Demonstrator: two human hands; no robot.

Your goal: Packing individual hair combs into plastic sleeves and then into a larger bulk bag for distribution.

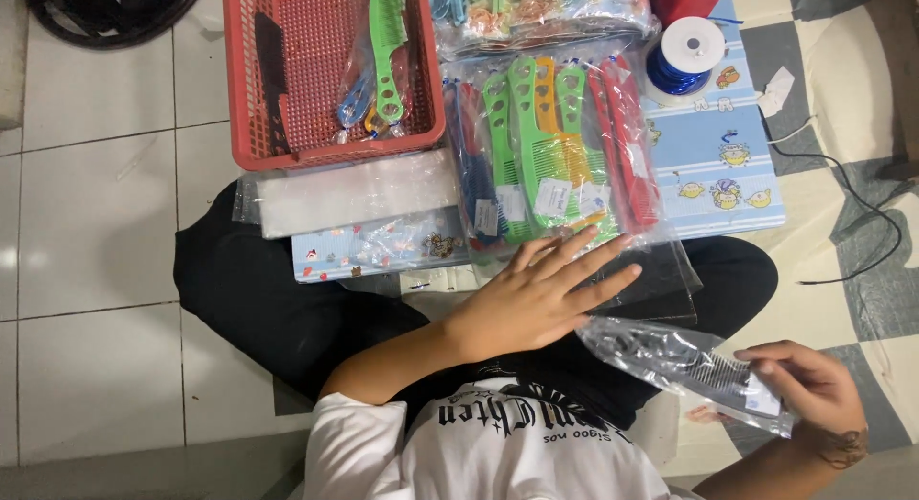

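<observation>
Black comb in a clear plastic sleeve (684, 361) sits nearest, over the person's lap at lower right, pinched at its end by the right hand (809, 390). Left hand (541, 294) isn't gripping anything, just lying flat with fingers spread on an empty clear bag (661, 285) by the knees. Honestly that one-ended pinch looks sketchy: the sleeve is slick, so the comb could slide out or the bag sag. Past the hands, a bundle of bagged green, orange and red combs (555, 155) crowds the blue patterned board (718, 165), with a stack of clear bags (354, 189) beside it. Further out sit a red basket (239, 98) holding a green comb (388, 45) and a blue wire spool (684, 55).
</observation>
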